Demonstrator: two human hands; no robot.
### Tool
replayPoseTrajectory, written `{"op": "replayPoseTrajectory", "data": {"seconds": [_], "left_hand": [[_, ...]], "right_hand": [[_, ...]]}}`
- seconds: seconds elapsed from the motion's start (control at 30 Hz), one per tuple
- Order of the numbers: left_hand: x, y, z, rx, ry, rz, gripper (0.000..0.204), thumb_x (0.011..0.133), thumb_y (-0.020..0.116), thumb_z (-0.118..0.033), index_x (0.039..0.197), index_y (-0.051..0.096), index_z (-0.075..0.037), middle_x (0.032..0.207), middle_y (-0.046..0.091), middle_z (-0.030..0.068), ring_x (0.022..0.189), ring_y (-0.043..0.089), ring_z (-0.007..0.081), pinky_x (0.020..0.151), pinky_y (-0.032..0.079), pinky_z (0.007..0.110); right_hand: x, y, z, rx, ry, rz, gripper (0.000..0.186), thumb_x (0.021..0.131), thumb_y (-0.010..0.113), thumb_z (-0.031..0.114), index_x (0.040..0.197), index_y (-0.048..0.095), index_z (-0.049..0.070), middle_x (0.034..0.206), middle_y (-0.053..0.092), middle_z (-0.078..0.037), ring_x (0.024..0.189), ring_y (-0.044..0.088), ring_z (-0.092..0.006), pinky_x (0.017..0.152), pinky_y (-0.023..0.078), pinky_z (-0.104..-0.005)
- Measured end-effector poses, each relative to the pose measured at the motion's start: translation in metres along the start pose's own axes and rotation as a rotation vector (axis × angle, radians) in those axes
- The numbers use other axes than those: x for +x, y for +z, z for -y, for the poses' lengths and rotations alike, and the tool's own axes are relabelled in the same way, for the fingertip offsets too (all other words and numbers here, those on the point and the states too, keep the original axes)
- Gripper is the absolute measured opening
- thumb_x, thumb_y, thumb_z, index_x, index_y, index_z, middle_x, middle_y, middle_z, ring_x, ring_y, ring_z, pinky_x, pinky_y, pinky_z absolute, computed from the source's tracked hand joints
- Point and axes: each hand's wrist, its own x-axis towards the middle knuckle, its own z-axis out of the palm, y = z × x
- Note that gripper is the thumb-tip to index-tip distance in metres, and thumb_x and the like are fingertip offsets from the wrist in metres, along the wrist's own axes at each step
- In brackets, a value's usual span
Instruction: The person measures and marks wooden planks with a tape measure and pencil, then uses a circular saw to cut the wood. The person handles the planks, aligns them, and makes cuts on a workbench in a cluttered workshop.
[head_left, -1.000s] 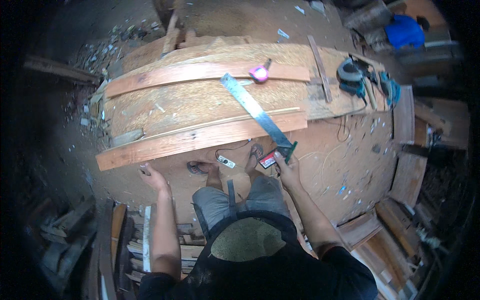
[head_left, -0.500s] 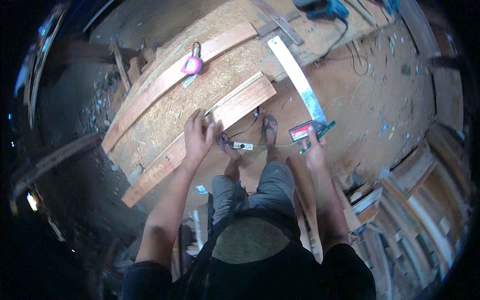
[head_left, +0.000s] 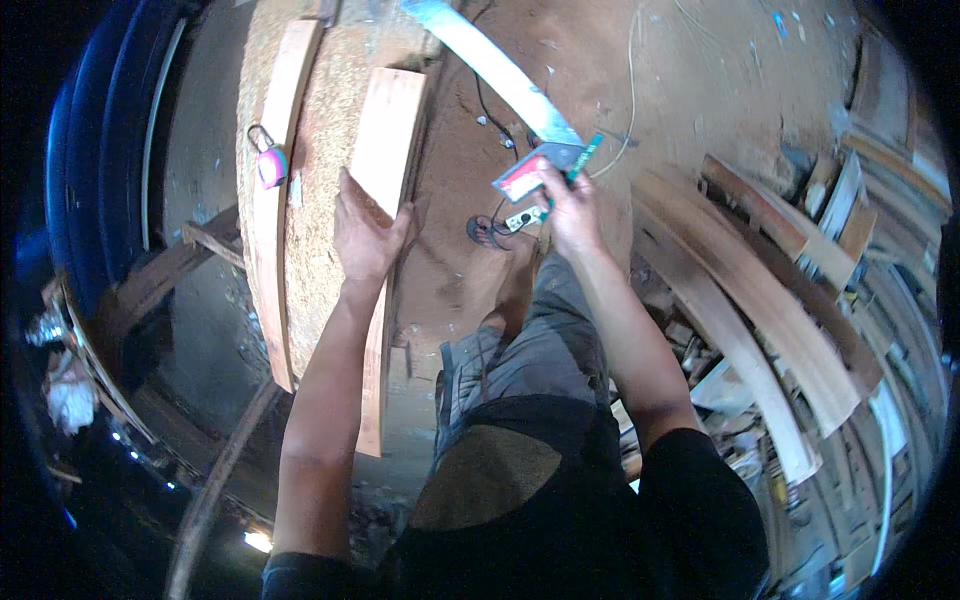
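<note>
My left hand (head_left: pixel 370 240) spans the near wooden plank (head_left: pixel 388 125), its fingers at the left edge and its thumb at the right edge. Wood shavings cover the bench (head_left: pixel 325 110) beneath the plank. In my right hand (head_left: pixel 573 215) are a try square (head_left: pixel 490 68) and a green pencil (head_left: pixel 588 155). The square's long, pale metal blade points away to the upper left, and red shows on its dark stock. The square hangs right of the plank, apart from it. A pink tape measure (head_left: pixel 271 168) rests on a second plank (head_left: pixel 268 240) farther left.
Below the square, a white power strip (head_left: pixel 524 218) lies by my sandalled foot, with a dark cable (head_left: pixel 482 95) running near it. Long curved boards (head_left: pixel 770 310) and piled timber fill the right side. A wooden beam (head_left: pixel 215 500) slants across the lower left.
My view has turned right, so the bench and planks appear farther left and more upright. My left hand now straddles the plank's width. The blue power tool has left view.
</note>
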Motion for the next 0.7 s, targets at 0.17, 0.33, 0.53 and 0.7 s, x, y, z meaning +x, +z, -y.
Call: {"op": "replayPoseTrajectory", "data": {"seconds": [0.17,0.33,0.53,0.7], "left_hand": [[-0.001,-0.003,-0.002,-0.008,-0.008,0.039,0.111,0.081,0.081,-0.045,0.156,0.02,0.008,0.142,0.046,0.0356,0.131,0.049,0.0486,0.112,0.041,0.05],[-0.009,-0.01,0.011,-0.217,-0.098,0.068,0.107,0.088,0.076,-0.048,0.157,0.018,0.009,0.148,0.041,0.0363,0.139,0.044,0.0463,0.116,0.038,0.048],[-0.067,-0.017,0.057,-0.504,-0.304,-0.028,0.084,0.098,0.064,-0.04,0.155,0.027,0.008,0.146,0.041,0.0327,0.136,0.044,0.0443,0.115,0.037,0.047],[-0.179,-0.03,0.129,-0.328,-0.566,-0.028,0.071,0.104,0.051,-0.044,0.148,0.039,0.011,0.142,0.042,0.0371,0.133,0.045,0.0486,0.112,0.038,0.052]], "right_hand": [[0.006,0.019,-0.035,-0.123,-0.161,0.003,0.016,0.095,0.075,0.02,0.105,0.07,0.008,0.076,0.064,0.002,0.064,0.056,-0.0084,0.061,0.047,-0.0268],[0.07,0.07,0.021,-0.455,-0.518,0.084,0.03,0.095,0.071,0.028,0.111,0.069,0.003,0.087,0.072,-0.011,0.08,0.068,-0.0202,0.078,0.054,-0.0389],[0.175,0.162,0.067,-0.635,-0.456,0.202,0.036,0.094,0.072,0.036,0.116,0.071,0.007,0.103,0.075,-0.018,0.099,0.072,-0.028,0.089,0.054,-0.0408],[0.231,0.228,0.047,-0.857,-0.224,0.351,0.035,0.092,0.075,0.037,0.108,0.073,0.006,0.099,0.075,-0.018,0.091,0.071,-0.0285,0.086,0.053,-0.043]]}}
